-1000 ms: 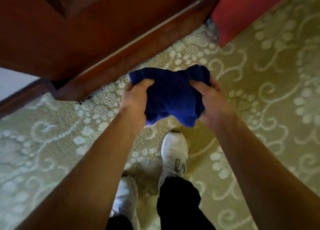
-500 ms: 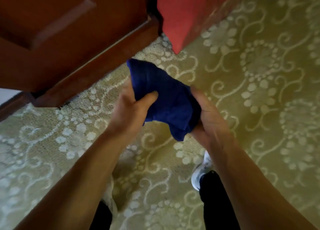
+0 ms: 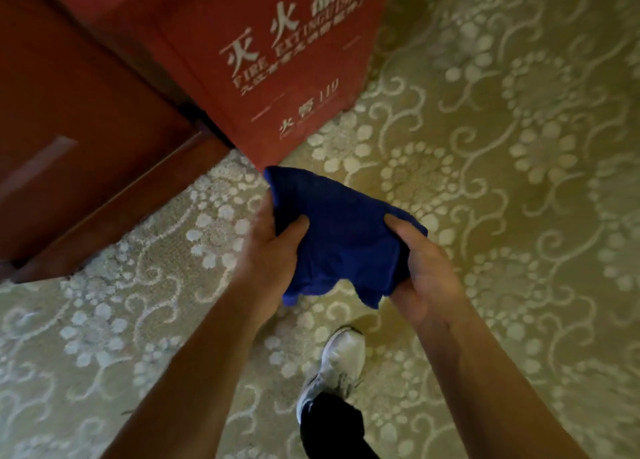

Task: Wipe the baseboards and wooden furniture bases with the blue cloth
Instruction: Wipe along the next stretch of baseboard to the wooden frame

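A crumpled blue cloth (image 3: pixel 341 237) hangs between both hands above the carpet, in the middle of the view. My left hand (image 3: pixel 268 250) grips its left edge, thumb on top. My right hand (image 3: pixel 426 268) holds its right edge. A dark wooden furniture base (image 3: pixel 121 202) runs diagonally along the floor at the left, under a wooden panel (image 3: pixel 69 105). The cloth is apart from the wood, to its right.
A red fire extinguisher box (image 3: pixel 277 60) with white lettering stands against the wood at the top centre. Patterned green carpet (image 3: pixel 519 181) covers the floor. My white shoe (image 3: pixel 339 361) and dark trouser leg show at the bottom.
The view has swung right, so the red box now fills the top centre and the wooden base sits further left. Both hands still hold the cloth and have spread it a little wider.
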`<state>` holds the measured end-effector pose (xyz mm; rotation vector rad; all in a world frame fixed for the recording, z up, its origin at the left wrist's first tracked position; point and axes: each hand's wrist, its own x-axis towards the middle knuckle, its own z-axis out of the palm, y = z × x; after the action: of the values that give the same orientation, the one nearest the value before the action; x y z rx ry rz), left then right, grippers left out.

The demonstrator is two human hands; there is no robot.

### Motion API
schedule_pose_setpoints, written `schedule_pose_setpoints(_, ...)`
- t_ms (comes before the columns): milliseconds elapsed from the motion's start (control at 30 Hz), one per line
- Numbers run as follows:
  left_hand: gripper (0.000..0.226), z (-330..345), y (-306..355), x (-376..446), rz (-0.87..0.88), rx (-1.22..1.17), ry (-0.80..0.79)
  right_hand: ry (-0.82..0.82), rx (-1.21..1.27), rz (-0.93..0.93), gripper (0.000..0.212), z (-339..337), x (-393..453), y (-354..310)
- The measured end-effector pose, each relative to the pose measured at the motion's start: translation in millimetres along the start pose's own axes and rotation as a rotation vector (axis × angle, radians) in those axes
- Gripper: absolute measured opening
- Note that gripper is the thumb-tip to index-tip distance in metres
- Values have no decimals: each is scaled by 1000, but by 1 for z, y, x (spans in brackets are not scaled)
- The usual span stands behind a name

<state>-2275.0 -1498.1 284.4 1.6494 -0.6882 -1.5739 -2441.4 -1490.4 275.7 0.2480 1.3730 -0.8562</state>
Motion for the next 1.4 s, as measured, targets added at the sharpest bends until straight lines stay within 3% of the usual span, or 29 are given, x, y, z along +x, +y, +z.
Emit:
schedule_pose_setpoints(200, 47, 95, 27, 57, 55, -101, 49, -19, 56, 109, 30, 2, 34, -103)
schedule_pose_setpoints(467, 46, 192, 70, 136, -31, -164, 66, -72, -21, 330, 52, -2, 81, -233)
schedule_pose_setpoints(533, 43, 211, 84, 154, -73, -191, 95, -119, -52, 297, 51, 4, 89, -267)
schedule_pose_setpoints(633, 30, 236, 100, 180, -150, -150, 190, -97, -162, 100, 29, 14, 108, -312)
schedule_pose_setpoints(733, 18, 262, 113, 207, -173, -80, 235, -87, -252, -79, 34, 20, 133, -350)
schedule_pose_setpoints(933, 13, 319, 127, 265, -246, -90, 460, -143, -457, -182, 8, 34, 183, -427)
schedule_pose_setpoints(1067, 30, 343, 136, 303, -306, -182, 521, -165, -518, -49, 32, 48, 219, -471)
schedule_pose_setpoints(1167, 21, 344, 133, 331, -277, -245, 588, -159, -641, -68, 67, 71, 253, -482)
schedule_pose_setpoints(1200, 20, 344, 130, 342, -271, -277, 614, -163, -670, -81, 69, 80, 268, -484)
schedule_pose_setpoints(1300, 13, 336, 125, 373, -262, -357, 716, -209, -814, -93, 49, 110, 309, -483)
schedule_pose_setpoints(1400, 22, 324, 117, 417, -277, -428, 785, -242, -823, -88, 40, 140, 353, -477)
